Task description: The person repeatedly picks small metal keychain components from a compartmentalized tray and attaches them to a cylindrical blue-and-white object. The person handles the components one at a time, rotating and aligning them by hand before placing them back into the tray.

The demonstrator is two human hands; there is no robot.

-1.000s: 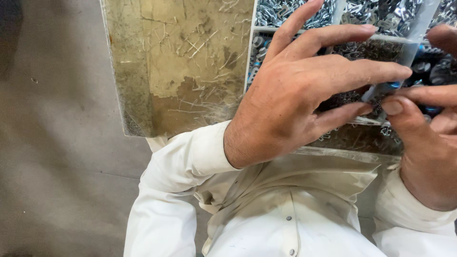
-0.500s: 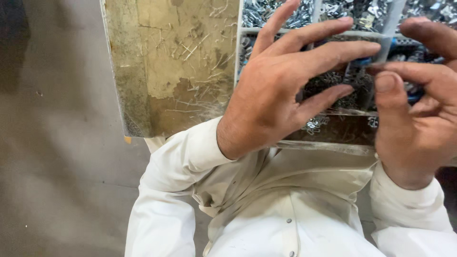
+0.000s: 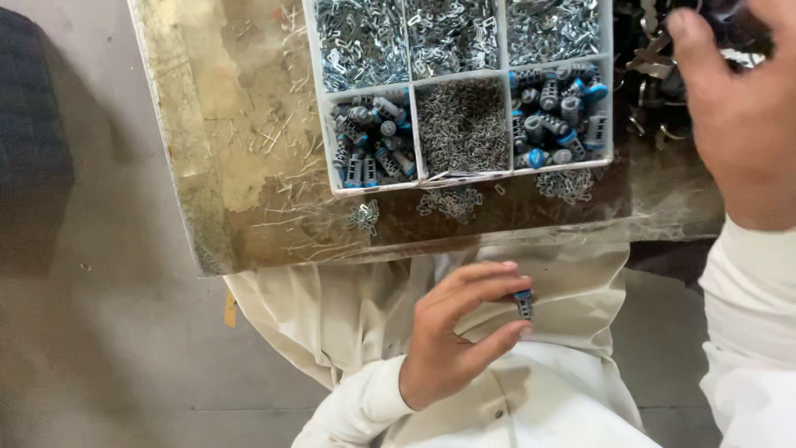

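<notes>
My left hand [image 3: 452,332] is low over my lap, pinching a small grey cylinder with a blue cap [image 3: 524,304] between thumb and fingertips. My right hand [image 3: 738,116] is raised at the upper right, past the edge of a white divided tray [image 3: 412,124]. Its fingers curl near something dark at the frame's top; whether it holds anything is unclear. The tray's front row holds grey-and-blue cylinders on the left [image 3: 369,141] and on the right [image 3: 560,112], with tiny wire staples [image 3: 463,124] between them. The back row holds small metal clips [image 3: 448,33].
The tray sits on a worn, scratched board [image 3: 224,124] across my lap. Loose clips [image 3: 452,202] lie by its front edge. A heap of dark metal pieces [image 3: 651,66] lies right of the tray. Grey floor and a dark object [image 3: 33,141] are to the left.
Both hands were together over the tray, working a blue-capped part. My left hand has dropped to my lap with the part, and my right hand has lifted away to the upper right.
</notes>
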